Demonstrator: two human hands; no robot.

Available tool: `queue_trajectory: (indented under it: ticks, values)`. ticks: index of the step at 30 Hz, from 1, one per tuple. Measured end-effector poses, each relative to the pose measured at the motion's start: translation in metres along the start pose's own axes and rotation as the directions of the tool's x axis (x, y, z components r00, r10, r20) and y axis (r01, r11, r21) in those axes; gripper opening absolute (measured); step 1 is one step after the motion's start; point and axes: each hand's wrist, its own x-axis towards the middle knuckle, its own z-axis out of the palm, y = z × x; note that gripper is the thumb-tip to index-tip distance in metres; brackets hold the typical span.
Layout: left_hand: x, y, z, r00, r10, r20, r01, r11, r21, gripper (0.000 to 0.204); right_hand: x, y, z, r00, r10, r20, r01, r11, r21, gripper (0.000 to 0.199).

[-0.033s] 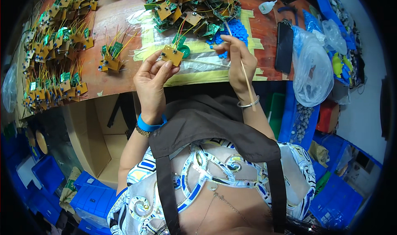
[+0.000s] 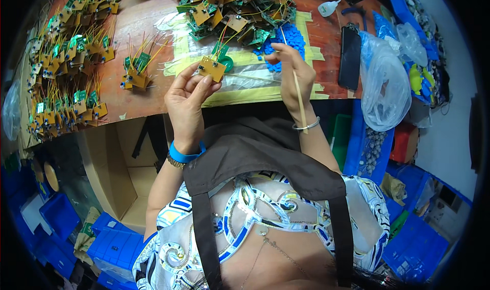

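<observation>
Tan circuit board [image 2: 211, 69], upper centre of frame, pinched in left grip [image 2: 188, 95] — likely light, stiff, fragile; I'd hold bare edges. Right grip [image 2: 296, 80] — curled round a thin stick [image 2: 301, 105].

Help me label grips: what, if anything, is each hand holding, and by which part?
The left hand holds a tan circuit board by its lower edge; the right hand holds a thin stick partway along its length.
</observation>
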Motion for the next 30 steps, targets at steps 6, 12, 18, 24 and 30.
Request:
queue_trajectory:
  ticks: [6, 12, 18, 24, 30]
  values:
    - [-0.001, 0.003, 0.007, 1.0, -0.015, 0.022, 0.014, 0.999, 0.032, 0.039, 0.003, 0.017, 0.006, 0.957, -0.275, 0.089, 0.283, 0.823, -0.493, 0.017]
    - [0.001, 0.001, 0.005, 0.999, -0.006, 0.044, 0.004, 0.999, 0.052, 0.039, 0.004, 0.015, 0.012, 0.939, -0.326, 0.109, 0.328, 0.752, -0.572, 0.019]
    - [0.001, -0.001, 0.003, 0.998, -0.015, 0.068, 0.01, 0.998, 0.069, 0.037, 0.005, 0.019, 0.015, 0.88, -0.421, 0.222, 0.462, 0.645, -0.609, 0.016]
    - [0.0, -0.004, 0.001, 0.996, -0.001, 0.084, -0.006, 0.996, 0.087, 0.035, 0.003, 0.019, 0.017, 0.866, -0.454, 0.208, 0.484, 0.663, -0.571, 0.016]
    - [-0.002, -0.007, 0.007, 0.994, 0.004, 0.109, -0.012, 0.997, 0.075, 0.033, 0.008, -0.028, 0.025, 0.765, -0.611, 0.204, 0.644, 0.726, -0.241, 0.025]
